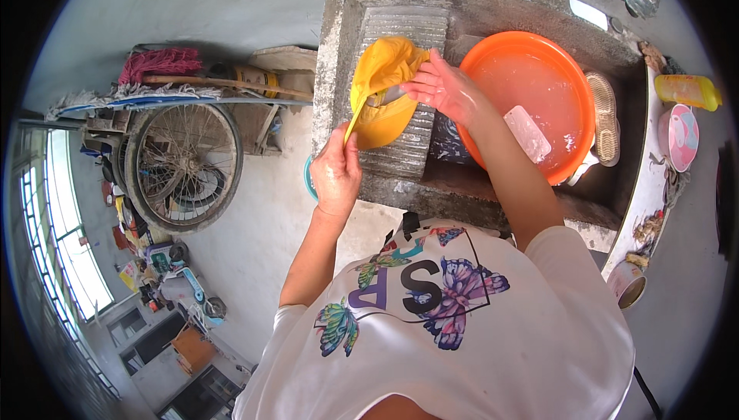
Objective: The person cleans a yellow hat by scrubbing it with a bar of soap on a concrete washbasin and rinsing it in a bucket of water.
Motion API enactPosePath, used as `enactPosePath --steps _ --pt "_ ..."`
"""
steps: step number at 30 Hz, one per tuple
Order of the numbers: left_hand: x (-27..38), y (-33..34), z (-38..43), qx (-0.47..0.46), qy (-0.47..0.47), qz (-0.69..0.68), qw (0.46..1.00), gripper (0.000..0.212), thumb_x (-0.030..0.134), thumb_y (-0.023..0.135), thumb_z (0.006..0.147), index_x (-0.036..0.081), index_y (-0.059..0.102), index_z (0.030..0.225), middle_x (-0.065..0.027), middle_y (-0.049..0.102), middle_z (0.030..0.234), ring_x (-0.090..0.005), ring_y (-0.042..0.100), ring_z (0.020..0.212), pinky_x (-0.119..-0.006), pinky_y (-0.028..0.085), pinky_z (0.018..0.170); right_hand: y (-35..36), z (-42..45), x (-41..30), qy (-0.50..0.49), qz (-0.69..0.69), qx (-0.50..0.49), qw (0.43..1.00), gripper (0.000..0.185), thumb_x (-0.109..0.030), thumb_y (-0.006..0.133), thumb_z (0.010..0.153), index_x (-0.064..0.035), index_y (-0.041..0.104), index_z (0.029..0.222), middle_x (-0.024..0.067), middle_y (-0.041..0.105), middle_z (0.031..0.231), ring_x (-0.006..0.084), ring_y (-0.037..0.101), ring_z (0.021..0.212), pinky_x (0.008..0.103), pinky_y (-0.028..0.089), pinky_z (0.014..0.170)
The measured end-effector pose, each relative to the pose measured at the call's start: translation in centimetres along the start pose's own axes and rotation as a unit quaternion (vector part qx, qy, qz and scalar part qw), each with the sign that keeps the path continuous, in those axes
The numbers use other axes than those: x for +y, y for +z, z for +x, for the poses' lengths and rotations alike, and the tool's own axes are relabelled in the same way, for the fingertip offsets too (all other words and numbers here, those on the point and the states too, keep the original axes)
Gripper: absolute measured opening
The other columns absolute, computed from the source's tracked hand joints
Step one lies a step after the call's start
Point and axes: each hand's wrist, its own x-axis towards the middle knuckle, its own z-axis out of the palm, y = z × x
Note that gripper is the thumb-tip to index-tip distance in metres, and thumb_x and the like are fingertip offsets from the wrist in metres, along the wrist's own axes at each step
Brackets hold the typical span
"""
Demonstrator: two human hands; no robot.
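Note:
A yellow cap [385, 73] is held up over the ribbed concrete washboard [404, 163] of a wash trough, its inside partly showing. My left hand [338, 174] pinches the brim edge between thumb and fingers. Beside the cap's opening, my right hand [444, 85] is wet, palm turned up and fingers apart. Its fingertips overlap the cap's edge in the picture; whether they touch it I cannot tell. To the right sits an orange plastic basin [522, 50] of cloudy water. A pale rectangular object [526, 134] lies in the basin near my right forearm.
Right of the basin, a shoe [603, 120] stands with its sole showing. A yellow bottle [687, 92] and a pink bowl [679, 137] are on the right ledge. A bicycle wheel [183, 169] and a pink-headed mop [159, 65] are at left. A teal rim [310, 177] shows beside the trough.

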Motion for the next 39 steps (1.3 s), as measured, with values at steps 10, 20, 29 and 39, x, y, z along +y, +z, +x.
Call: enactPosePath --steps 10,20,29,39 --pt "-3.4 -1.6 -3.8 0.038 -0.139 -0.030 0.989 0.017 0.017 0.059 0.102 0.005 0.062 0.114 -0.0172 0.065 0.078 -0.0281 0.061 0.064 -0.034 0.051 0.064 1.6 -3.0 -1.8 -0.107 0.066 -0.222 0.967 0.038 -0.026 0.052 0.106 0.0017 0.055 0.131 0.0149 0.057 0.134 0.0289 0.051 0.131 0.0445 0.037 0.116" --pt "-2.9 -1.1 -3.1 0.123 -0.060 -0.085 0.987 0.022 -0.002 0.059 0.096 0.003 0.064 0.117 -0.0166 0.071 0.109 -0.0286 0.070 0.099 -0.035 0.054 0.090 2.8 -3.5 -4.0 -0.125 0.120 -0.371 0.913 0.034 -0.024 0.056 0.098 0.0063 0.061 0.113 0.0134 0.064 0.116 0.0266 0.059 0.114 0.0396 0.041 0.108" --pt "-5.5 2.3 -7.6 -0.129 0.098 0.161 0.974 0.066 -0.009 0.055 0.081 0.021 0.058 0.140 -0.0025 0.051 0.148 -0.0304 0.042 0.142 -0.058 0.026 0.117 -7.9 0.5 1.0 0.013 0.062 0.057 0.996 0.039 -0.044 0.058 0.102 -0.0070 0.063 0.112 0.0057 0.070 0.110 0.0190 0.069 0.100 0.0363 0.055 0.091" --pt "-5.2 3.2 -7.6 -0.099 0.026 0.048 0.994 0.055 -0.010 0.059 0.080 0.017 0.065 0.128 -0.0055 0.056 0.143 -0.0320 0.046 0.138 -0.053 0.031 0.114 -8.9 -1.5 1.9 0.105 -0.028 0.011 0.994 0.047 -0.046 0.058 0.101 -0.0102 0.060 0.131 0.0054 0.067 0.128 0.0183 0.064 0.117 0.0351 0.052 0.098"
